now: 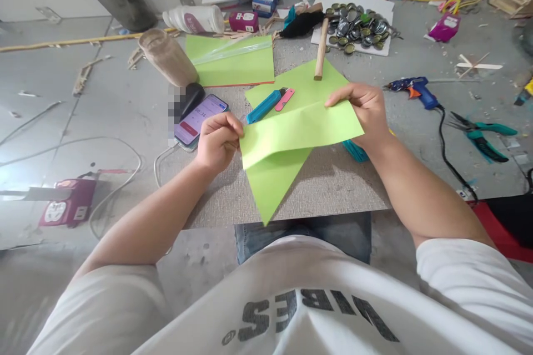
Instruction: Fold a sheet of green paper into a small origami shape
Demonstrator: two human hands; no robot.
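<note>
Shirt (pixel 291 299): white with dark lettering, nearest the camera, filling the near edge.
Surface (pixel 333 188): textured grey-brown board on the floor, carrying the paper and tools.
Green paper (pixel 291 133): large lime sheet, folded, held up over the surface centre; a pointed corner hangs toward the near edge.
Second green sheet (pixel 231 61): lies flat farther off, to the left.
Left hand (pixel 219 141): fingers closed, pinching the green paper's left edge.
Right hand (pixel 366 111): fingers curled, gripping the green paper's upper right edge.
Bottle caps (pixel 358 25): heap on white card, far right.
Phone (pixel 200 119): screen lit, just left of the left hand.
Glue gun (pixel 414 91): blue, right of the right hand, cord trailing nearer.
Wooden handle (pixel 320 50): rests on the green paper's far corner.
Cutter (pixel 263 107): blue, on the paper, touching a pink one (pixel 285 99).
</note>
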